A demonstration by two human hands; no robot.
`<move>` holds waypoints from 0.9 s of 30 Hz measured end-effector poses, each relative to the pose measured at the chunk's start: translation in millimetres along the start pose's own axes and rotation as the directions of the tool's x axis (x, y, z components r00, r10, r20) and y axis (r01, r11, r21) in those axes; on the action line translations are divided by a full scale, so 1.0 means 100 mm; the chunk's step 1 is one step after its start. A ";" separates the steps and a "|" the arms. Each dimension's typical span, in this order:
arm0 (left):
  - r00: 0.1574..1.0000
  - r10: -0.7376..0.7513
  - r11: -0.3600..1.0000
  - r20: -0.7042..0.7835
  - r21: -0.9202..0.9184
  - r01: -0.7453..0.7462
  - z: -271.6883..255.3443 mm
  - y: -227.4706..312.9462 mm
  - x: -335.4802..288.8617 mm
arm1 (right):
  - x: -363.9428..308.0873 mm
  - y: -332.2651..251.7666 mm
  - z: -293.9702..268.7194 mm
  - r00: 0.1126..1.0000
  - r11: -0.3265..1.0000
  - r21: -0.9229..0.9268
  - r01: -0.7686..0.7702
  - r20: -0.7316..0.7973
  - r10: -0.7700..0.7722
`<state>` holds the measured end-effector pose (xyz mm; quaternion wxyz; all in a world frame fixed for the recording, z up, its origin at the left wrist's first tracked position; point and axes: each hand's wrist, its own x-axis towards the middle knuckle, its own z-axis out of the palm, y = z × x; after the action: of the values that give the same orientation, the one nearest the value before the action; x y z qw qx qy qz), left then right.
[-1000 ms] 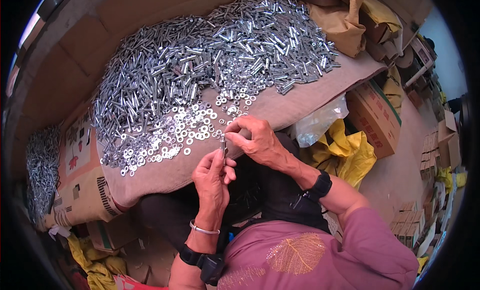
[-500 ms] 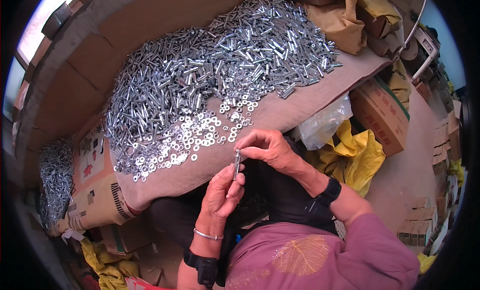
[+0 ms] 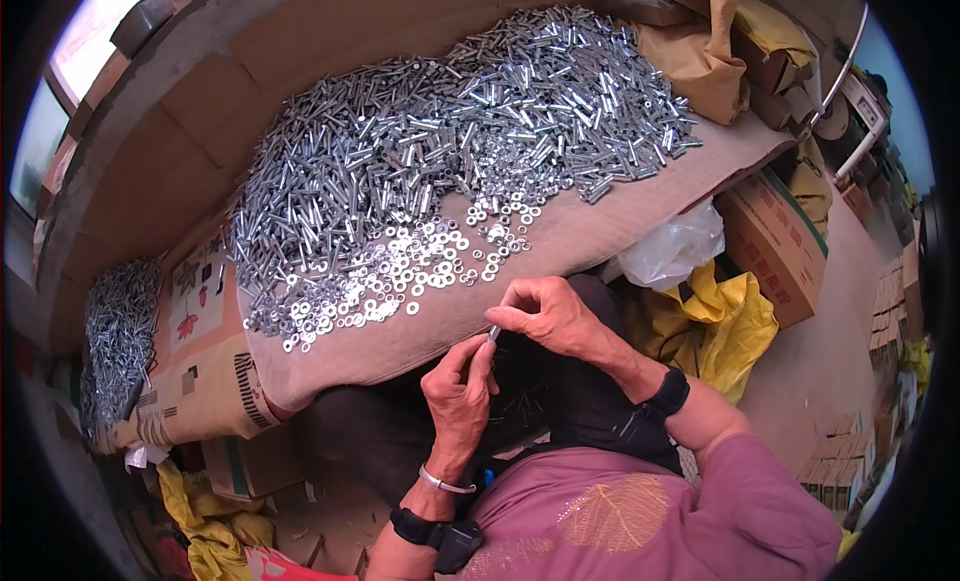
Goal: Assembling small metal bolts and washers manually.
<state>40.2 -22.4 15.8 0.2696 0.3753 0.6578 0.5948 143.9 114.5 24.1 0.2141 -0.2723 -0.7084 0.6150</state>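
Between my two hands, just past the near edge of the brown cloth, is a small silvery anchor bolt [image 3: 494, 333]. My left hand [image 3: 462, 386] pinches its lower part between thumb and fingers, which cover most of it. At its upper end my right hand [image 3: 552, 316] is closed, thumb and forefinger pressed together on the tip. Whether a nut or washer sits under those fingertips is hidden. Beyond my hands, flat washers [image 3: 410, 261] and smaller rings lie loose on the cloth [image 3: 350, 356].
A large heap of metal bolts and sleeves [image 3: 400, 131] covers the cloth's far part. More long thin bolts [image 3: 118, 346] are piled at the left. At right are a clear plastic bag [image 3: 675, 246], a yellow sack [image 3: 735, 331] and a cardboard box [image 3: 775, 246].
My left hand has turned and closed further round the bolt, so less of it shows. Both hands appear slightly lower and further right, as does the whole scene.
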 end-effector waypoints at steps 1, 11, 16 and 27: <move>1.000 0.006 1.000 -0.014 0.000 -0.006 0.01 0.00 0.00 | 0.02 -0.06 0.01 1.000 0.986 -0.167 -0.020 -0.016 0.017; 0.986 0.044 0.997 -0.163 -0.050 -0.053 -0.04 -0.15 0.03 | 0.01 -0.01 0.53 0.982 0.785 0.594 -0.177 0.161 0.099; 0.989 -0.087 0.993 -0.124 0.067 0.096 -0.25 -0.22 0.05 | -0.31 0.24 0.35 0.946 0.956 0.221 -0.193 0.302 0.121; 0.860 0.352 0.787 -0.369 0.615 -0.058 -1.34 -0.18 1.23 | -0.15 0.12 0.22 0.995 0.999 0.044 0.014 0.101 -0.018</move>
<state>-140.8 0.0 29.4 -0.0928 0.3572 0.8063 0.4622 142.5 89.6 9.1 0.1886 -0.2301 -0.7069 0.6417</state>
